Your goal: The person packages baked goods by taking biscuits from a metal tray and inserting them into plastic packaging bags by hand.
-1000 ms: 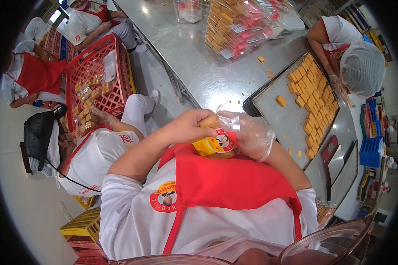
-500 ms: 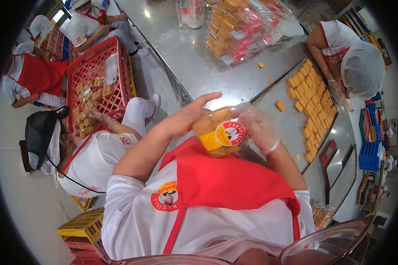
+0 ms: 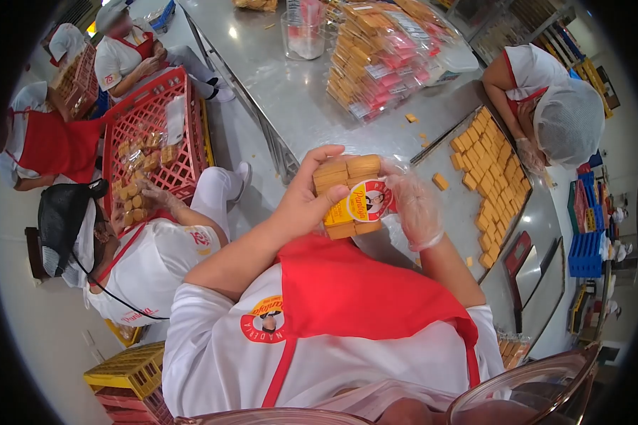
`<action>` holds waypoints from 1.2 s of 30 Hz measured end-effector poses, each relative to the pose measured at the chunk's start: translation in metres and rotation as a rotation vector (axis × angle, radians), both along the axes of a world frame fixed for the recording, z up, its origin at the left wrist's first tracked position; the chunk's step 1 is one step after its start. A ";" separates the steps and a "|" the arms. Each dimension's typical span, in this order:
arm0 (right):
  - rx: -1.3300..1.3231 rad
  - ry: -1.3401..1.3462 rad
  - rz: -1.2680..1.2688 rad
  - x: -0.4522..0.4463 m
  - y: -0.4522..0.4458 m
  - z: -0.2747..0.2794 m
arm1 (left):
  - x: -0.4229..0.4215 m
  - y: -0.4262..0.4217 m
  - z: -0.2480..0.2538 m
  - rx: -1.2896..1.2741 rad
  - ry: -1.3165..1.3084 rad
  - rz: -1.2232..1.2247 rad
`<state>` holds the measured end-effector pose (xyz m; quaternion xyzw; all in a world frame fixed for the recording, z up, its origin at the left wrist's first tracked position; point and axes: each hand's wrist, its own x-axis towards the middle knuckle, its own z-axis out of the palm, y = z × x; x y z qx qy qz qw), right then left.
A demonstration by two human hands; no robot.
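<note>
In front of my chest is a clear plastic packet of biscuits (image 3: 348,171) with a yellow and red label on its near side. My bare left hand (image 3: 310,191) is wrapped round its left end, thumb across the label and fingers behind. At the packet's right end, my right hand (image 3: 416,209), in a clear plastic glove, has its fingers closed on the wrapper. Some right fingertips are hidden behind the film. Beyond my right hand, a metal tray (image 3: 432,205) bears many rows of loose biscuits (image 3: 493,177), one lying apart.
Filled biscuit packets (image 3: 383,60) are piled on the steel table (image 3: 262,71), beside a clear tub (image 3: 305,35). A co-worker (image 3: 567,120) leans over the tray at right. At left, another co-worker (image 3: 163,262) reaches into a red crate (image 3: 152,99) holding packets.
My left hand has closed round the packet, its thumb coming over the label. The packet has turned, showing more of the biscuits. My right hand stays at its right end.
</note>
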<state>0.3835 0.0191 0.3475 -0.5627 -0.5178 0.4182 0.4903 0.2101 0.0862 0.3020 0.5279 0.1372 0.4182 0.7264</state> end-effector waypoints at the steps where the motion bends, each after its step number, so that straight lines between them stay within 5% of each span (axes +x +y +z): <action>1: -0.023 0.044 -0.034 -0.002 0.001 0.003 | 0.003 0.002 -0.002 -0.046 -0.061 -0.007; 2: -0.044 0.089 -0.068 -0.002 0.002 0.006 | 0.006 0.004 -0.004 -0.091 -0.122 -0.015; 5: 0.625 -0.582 0.083 0.009 0.006 0.019 | 0.006 0.008 -0.008 -0.495 -0.308 0.090; 6: 0.787 -0.754 0.146 0.011 0.005 0.024 | 0.003 0.011 -0.014 -0.574 -0.375 -0.135; 9: 0.903 -1.023 0.318 0.007 -0.001 0.030 | -0.014 0.009 -0.020 -0.885 -0.508 -0.632; 12: 0.755 -1.158 0.195 0.010 0.000 0.006 | -0.016 0.015 -0.030 -0.638 -0.409 -0.347; 19: 0.173 -0.576 0.255 -0.004 -0.004 -0.024 | -0.021 0.015 -0.004 -0.373 -0.265 -0.001; 23: 0.210 -0.483 0.334 -0.006 -0.011 -0.014 | -0.018 0.012 -0.004 -0.260 -0.160 0.054; 29: -0.072 0.230 -0.008 -0.021 -0.010 0.002 | -0.016 0.009 -0.002 -0.098 -0.080 0.083; 35: -0.299 -0.338 0.098 -0.016 -0.009 0.025 | -0.017 0.007 -0.001 0.143 0.061 0.114; 36: -0.237 -0.198 0.045 -0.014 -0.010 0.018 | -0.018 0.007 -0.002 0.141 0.062 0.097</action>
